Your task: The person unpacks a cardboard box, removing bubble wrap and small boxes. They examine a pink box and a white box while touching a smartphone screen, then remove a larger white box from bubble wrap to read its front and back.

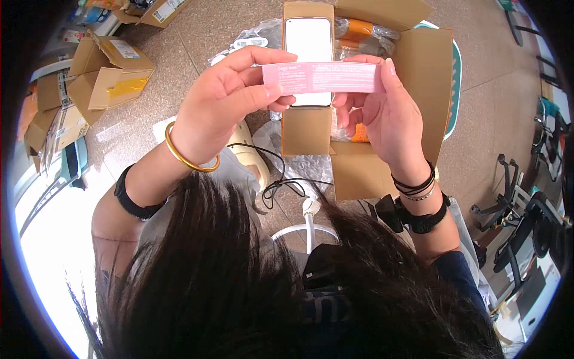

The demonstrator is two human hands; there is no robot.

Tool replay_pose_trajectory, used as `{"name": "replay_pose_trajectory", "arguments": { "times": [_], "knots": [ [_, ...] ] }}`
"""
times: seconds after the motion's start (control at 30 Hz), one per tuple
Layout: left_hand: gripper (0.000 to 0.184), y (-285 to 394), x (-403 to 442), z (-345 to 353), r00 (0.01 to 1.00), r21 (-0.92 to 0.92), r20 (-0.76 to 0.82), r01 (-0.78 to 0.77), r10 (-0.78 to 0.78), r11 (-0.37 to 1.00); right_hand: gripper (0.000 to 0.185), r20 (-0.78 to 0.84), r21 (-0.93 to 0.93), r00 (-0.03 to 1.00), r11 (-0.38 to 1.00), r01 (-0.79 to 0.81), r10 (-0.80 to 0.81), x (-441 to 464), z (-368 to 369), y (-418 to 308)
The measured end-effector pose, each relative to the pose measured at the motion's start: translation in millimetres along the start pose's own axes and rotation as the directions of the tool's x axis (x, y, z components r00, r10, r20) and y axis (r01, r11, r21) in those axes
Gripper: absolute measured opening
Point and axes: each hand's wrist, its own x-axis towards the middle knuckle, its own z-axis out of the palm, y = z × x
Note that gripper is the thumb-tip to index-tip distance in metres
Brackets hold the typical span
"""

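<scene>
A long, narrow pink box (323,78) with white print is held level in front of me. My left hand (224,90) grips its left end, thumb on the printed face and fingers behind. At the other end my right hand (391,113) pinches it, with the thumb along the right edge and some fingers curled below. Behind the pink box, a phone (308,39) with a bright white screen rests on a brown cardboard piece (306,131). The pink box covers the middle of the phone.
An open cardboard box (421,78) with plastic-wrapped orange items (362,28) is at the right, against a teal basket (455,78). More open cartons (113,72) sit at the left. A black cable (284,179) and white stand (310,221) are below. Chair bases (502,185) line the right.
</scene>
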Motion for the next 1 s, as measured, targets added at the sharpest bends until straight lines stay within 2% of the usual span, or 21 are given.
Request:
{"name": "replay_pose_trajectory", "arguments": {
  "times": [0.2,0.27,0.3,0.37,0.43,0.47,0.57,0.73,0.83,0.87,0.93,0.97,1.0],
  "knots": [
    [0.038,-2.1,0.2,-0.4,1.0,0.021,-0.023,0.002,-0.002,1.0,0.046,0.011,0.019,0.999,0.999,-0.036,0.036,0.0,-2.4,4.5],
    [0.035,-7.4,2.3,-6.5,0.994,0.105,0.023,0.104,-0.107,0.989,0.042,-0.008,-0.019,0.998,0.998,-0.066,0.066,-4.2,-7.2,11.9],
    [0.035,-11.7,3.3,-10.3,0.994,0.105,0.026,0.105,-0.108,0.989,0.037,-0.025,-0.059,0.995,0.994,-0.095,0.094,-7.1,-10.4,16.5],
    [0.033,-23.1,4.2,-17.2,0.942,0.245,0.09,0.293,-0.322,0.924,0.035,-0.024,-0.126,0.988,0.98,-0.156,0.155,-13.8,-17.0,27.1],
    [0.028,-33.9,3.0,-17.1,0.924,0.183,0.12,0.338,-0.362,0.923,0.031,-0.027,-0.208,0.97,0.948,-0.24,0.24,-21.5,-22.1,37.1],
    [0.024,-38.3,2.2,-16.8,0.904,0.121,0.15,0.385,-0.4,0.915,0.031,-0.029,-0.209,0.97,0.947,-0.243,0.242,-22.6,-25.5,41.7],
    [0.026,-43.6,3.1,-17.9,0.892,0.097,0.133,0.422,-0.432,0.901,0.034,0.027,-0.216,0.961,0.94,-0.262,0.274,-21.5,-30.8,49.1],
    [0.032,-45.2,6.9,-23.5,0.886,0.047,0.101,0.45,-0.453,0.892,0.031,-0.017,-0.322,0.972,0.919,-0.228,0.235,-4.5,-28.7,48.2],
    [0.031,-46.6,6.9,-23.5,0.915,0.023,0.069,0.397,-0.397,0.918,0.028,-0.031,-0.3,0.986,0.94,-0.164,0.163,1.0,-28.7,50.7],
    [0.031,-44.9,6.7,-23.1,0.912,0.072,0.06,0.401,-0.405,0.913,0.028,-0.03,-0.3,0.986,0.939,-0.167,0.166,0.8,-29.0,50.0],
    [0.032,-45.3,5.8,-24.4,0.909,0.117,0.049,0.406,-0.414,0.906,0.027,-0.04,-0.49,0.994,0.865,-0.108,0.102,0.2,-30.7,46.7],
    [0.033,-46.4,5.6,-26.6,0.901,0.159,0.088,0.409,-0.425,0.899,0.027,-0.039,-0.49,0.994,0.865,-0.11,0.104,2.0,-33.3,47.4],
    [0.033,-47.4,5.2,-28.4,0.89,0.2,0.128,0.409,-0.438,0.89,0.024,0.007,-0.713,0.989,0.692,0.11,-0.151,6.5,-37.4,49.0]
  ]
}}
